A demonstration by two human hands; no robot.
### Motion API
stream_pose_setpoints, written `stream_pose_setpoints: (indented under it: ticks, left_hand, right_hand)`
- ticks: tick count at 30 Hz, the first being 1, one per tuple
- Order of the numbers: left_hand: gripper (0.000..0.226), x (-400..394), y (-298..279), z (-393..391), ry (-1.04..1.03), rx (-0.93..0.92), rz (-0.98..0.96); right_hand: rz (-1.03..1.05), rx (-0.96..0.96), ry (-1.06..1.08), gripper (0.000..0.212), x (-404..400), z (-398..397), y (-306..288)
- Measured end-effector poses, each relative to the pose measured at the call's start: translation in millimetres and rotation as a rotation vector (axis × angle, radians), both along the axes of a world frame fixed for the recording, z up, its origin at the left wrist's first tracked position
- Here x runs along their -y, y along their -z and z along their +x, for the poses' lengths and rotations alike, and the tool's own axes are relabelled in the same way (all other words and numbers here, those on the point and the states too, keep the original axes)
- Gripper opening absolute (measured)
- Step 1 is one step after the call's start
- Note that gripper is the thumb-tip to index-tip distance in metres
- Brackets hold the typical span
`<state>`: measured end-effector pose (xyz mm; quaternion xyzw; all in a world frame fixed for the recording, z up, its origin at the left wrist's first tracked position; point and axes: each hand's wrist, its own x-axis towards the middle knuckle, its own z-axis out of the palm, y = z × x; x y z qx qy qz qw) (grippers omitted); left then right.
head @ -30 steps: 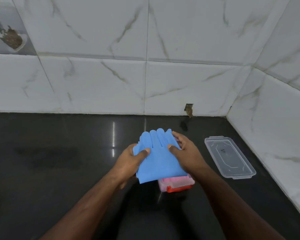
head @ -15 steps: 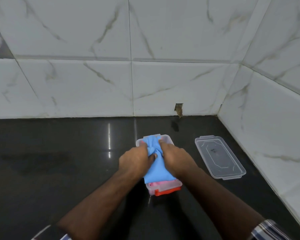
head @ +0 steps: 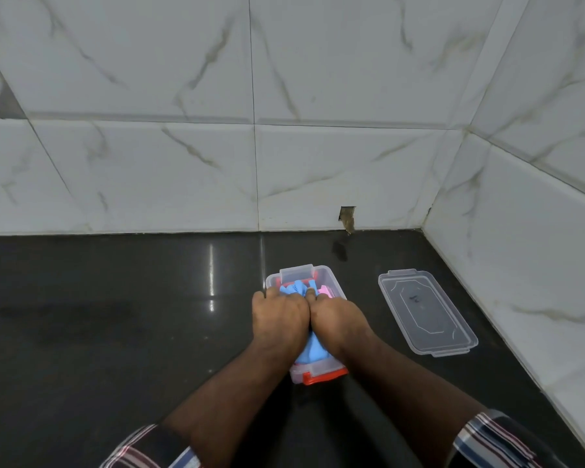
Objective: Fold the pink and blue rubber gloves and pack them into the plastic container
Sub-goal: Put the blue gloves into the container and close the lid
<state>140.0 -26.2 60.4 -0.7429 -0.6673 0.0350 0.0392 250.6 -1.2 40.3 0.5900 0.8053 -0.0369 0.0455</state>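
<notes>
A clear plastic container [head: 328,276] with red clips stands on the black counter, just in front of me. The blue glove [head: 313,351] lies bunched inside it, its fingers poking out at the far end. A strip of the pink glove [head: 326,291] shows beneath it at the right. My left hand [head: 279,319] and my right hand [head: 338,320] sit side by side on top of the blue glove, fingers curled down, pressing it into the container. Most of the glove is hidden under my hands.
The container's clear lid [head: 426,310] lies flat on the counter to the right, near the tiled side wall [head: 537,265]. White marble-look tiles form the back wall [head: 183,163]. The black counter [head: 98,315] stretches out to the left.
The blue glove was held spread open above the container; both hands then brought it down, bunched it, and now press it deeper inside. The hands have moved closer together.
</notes>
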Motion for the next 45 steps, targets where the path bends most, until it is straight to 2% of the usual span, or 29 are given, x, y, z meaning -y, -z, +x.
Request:
stream_pose_setpoints:
  ticks: [3,5,7,9,12,14,15,17,19,22,25,30,36,41,45]
  left_hand:
    - [0.026,0,-8,-1,-0.031,0.066,-0.057]
    - [0.028,-1,-12,-4,-0.050,0.132,-0.114]
    - [0.039,-3,-14,-8,-0.066,0.186,-0.168]
    - [0.058,-4,-13,-12,-0.059,0.219,-0.223]
    - [0.083,3,-9,-14,-0.011,0.168,-0.212]
    - [0.086,10,-10,-16,0.033,0.089,-0.146]
    - [0.084,12,-11,-17,0.059,0.063,-0.135]
    - [0.077,15,-16,-19,0.116,0.043,-0.178]
    - [0.074,16,-20,-21,0.152,0.039,-0.247]
    - [0.071,16,-23,-21,0.149,0.007,-0.315]
    - [0.071,11,-21,-20,0.114,-0.035,-0.370]
    - [0.067,4,-20,-11,0.069,-0.151,-0.416]
    - [0.065,-6,-14,-1,0.057,-0.279,-0.457]
    - [0.061,-5,-19,-10,0.101,-0.167,-0.385]
    - [0.079,-5,-17,-16,0.172,-0.141,-0.299]
  right_hand:
    - [0.158,0.095,-0.119,0.062,4,9,0]
    - [0.239,0.163,-0.142,0.064,4,12,1]
    - [0.367,0.161,-0.190,0.054,1,15,6]
    - [0.434,0.177,-0.174,0.035,1,15,4]
    - [0.490,0.160,-0.164,0.012,-2,18,-1]
    - [0.442,0.120,-0.106,0.014,-6,23,-1]
    - [0.399,0.096,-0.079,0.023,-9,26,0]
    - [0.306,0.005,-0.086,0.044,-13,34,-7]
    - [0.214,-0.068,-0.164,0.053,-14,43,-22]
    - [0.050,0.096,-0.307,0.059,-13,55,-45]
    - [-0.101,0.289,-0.281,0.067,-13,62,-47]
    - [-0.006,0.436,-0.318,0.062,-9,52,-33]
    - [0.009,0.436,-0.287,0.060,-10,50,-19]
    - [0.031,0.363,-0.305,0.062,-10,48,-25]
    - [0.027,0.377,-0.358,0.073,-6,41,-28]
